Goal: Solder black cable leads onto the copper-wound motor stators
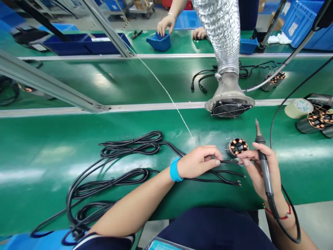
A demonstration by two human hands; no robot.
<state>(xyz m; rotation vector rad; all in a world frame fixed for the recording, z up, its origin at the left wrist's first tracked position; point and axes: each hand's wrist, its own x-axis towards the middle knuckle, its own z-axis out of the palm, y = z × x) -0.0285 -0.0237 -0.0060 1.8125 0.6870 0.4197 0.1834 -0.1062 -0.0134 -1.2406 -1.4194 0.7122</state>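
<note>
My left hand [199, 161] pinches a black cable [228, 161] just behind its stripped end, where small coloured wires show. A soldering iron [264, 170] rests in my right hand [256, 177], its tip pointing up and away from me. The thumb and forefinger of that hand reach to the coloured wire ends; whether they touch them I cannot tell. Just beyond the fingers stands a round motor stator [238, 147] with copper windings. Other black cables [223, 178] with bare coloured ends lie below my hands, and their coiled lengths [132, 144] spread to the left.
A fume extractor fan [230, 108] on a silver duct [218, 31] hangs beyond the stator. To the right are a solder spool [298, 108] and more stators [309, 124]. A metal post [52, 80] stands left. Across the bench, another person's hand [166, 25] reaches into a blue bin [160, 43].
</note>
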